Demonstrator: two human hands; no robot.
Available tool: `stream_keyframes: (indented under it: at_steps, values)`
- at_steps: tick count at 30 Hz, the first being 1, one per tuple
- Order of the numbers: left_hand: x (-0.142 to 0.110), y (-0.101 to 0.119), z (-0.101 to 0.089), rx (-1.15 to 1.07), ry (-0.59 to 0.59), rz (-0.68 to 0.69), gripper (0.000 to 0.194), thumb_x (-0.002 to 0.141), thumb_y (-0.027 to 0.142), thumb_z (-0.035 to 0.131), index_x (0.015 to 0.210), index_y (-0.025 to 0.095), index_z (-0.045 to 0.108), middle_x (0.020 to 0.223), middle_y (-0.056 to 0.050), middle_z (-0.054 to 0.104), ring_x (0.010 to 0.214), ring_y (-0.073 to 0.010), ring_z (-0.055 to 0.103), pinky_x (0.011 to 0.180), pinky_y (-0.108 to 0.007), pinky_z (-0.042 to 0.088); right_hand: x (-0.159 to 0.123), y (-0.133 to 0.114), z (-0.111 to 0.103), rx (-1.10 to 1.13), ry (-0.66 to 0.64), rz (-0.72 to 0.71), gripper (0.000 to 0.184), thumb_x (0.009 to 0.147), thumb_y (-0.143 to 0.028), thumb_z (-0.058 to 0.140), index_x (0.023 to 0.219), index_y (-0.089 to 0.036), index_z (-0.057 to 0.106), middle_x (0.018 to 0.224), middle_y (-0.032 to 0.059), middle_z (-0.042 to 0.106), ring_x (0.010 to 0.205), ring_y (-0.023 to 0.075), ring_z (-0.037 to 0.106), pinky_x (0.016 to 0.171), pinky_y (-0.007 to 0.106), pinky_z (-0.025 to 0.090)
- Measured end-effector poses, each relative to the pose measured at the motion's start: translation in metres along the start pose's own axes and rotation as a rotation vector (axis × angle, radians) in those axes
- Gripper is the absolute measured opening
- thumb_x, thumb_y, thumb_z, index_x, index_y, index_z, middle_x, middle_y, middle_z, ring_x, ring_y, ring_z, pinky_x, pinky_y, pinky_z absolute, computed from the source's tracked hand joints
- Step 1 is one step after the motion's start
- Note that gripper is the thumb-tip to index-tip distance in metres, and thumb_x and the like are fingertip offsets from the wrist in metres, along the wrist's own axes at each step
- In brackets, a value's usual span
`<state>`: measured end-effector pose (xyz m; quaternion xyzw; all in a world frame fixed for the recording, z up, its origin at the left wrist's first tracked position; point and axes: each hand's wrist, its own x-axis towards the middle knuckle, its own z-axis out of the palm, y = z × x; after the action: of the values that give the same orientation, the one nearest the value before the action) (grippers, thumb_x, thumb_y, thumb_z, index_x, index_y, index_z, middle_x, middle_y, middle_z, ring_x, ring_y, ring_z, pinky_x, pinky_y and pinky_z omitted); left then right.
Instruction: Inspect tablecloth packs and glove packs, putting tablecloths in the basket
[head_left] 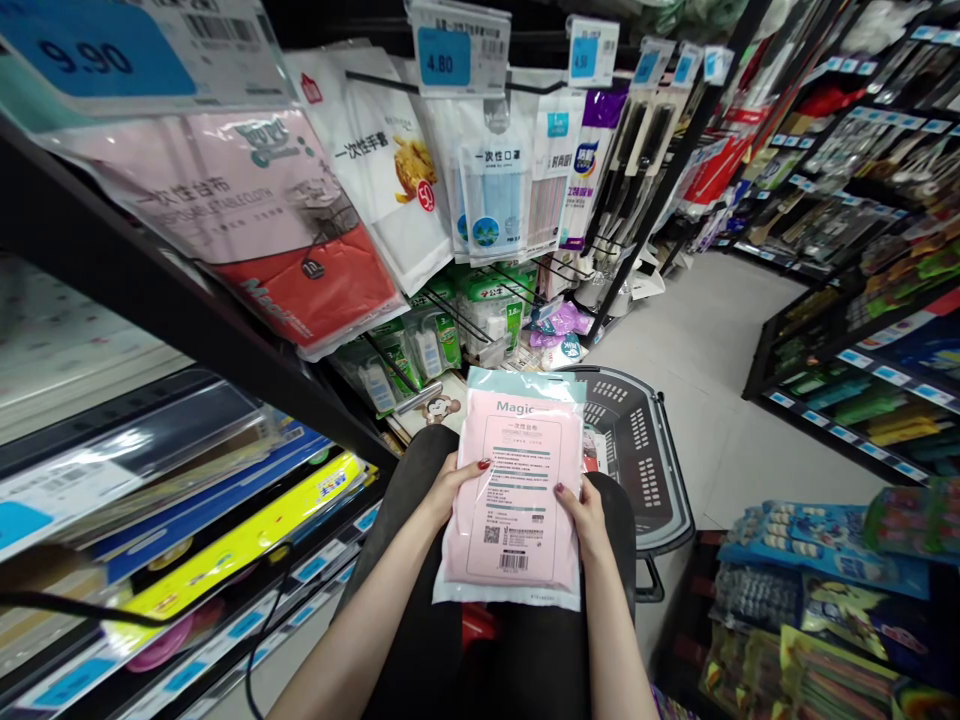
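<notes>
A pink pack of disposable tablecloth in a clear plastic bag is held over my knees, its printed back facing up. My left hand grips its left edge, thumb on top and fingers hidden underneath. On the right edge, my right hand holds it the same way. Just beyond my right knee stands a dark grey shopping basket, partly covered by the pack and my leg. Inside the basket, a small part of a packaged item shows beside the pack.
Packs of tablecloth, disposable gloves and face masks hang on hooks ahead. Stationery shelves run along my left. Snack packs are stacked at the lower right. A tiled floor aisle leads away past the basket.
</notes>
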<state>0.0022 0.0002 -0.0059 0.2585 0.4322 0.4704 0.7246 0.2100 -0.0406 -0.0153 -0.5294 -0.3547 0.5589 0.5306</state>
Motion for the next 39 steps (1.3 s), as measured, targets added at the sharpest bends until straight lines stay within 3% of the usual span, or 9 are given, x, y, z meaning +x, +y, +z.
stream_keyframes:
  at_steps: [39]
  values:
    - [0.001,0.000,0.000,0.006,0.012,-0.018,0.042,0.059,0.025,0.070,0.096,0.007,0.062,0.088,-0.014,0.068,0.080,-0.0276,0.063,0.076,-0.038,0.046,-0.003,-0.013,0.005,0.019,-0.008,0.029,0.035,0.065,-0.036,0.066,0.095,-0.018,0.062,0.099,0.0073,0.066,0.091,0.0246,0.059,0.080,0.035,0.045]
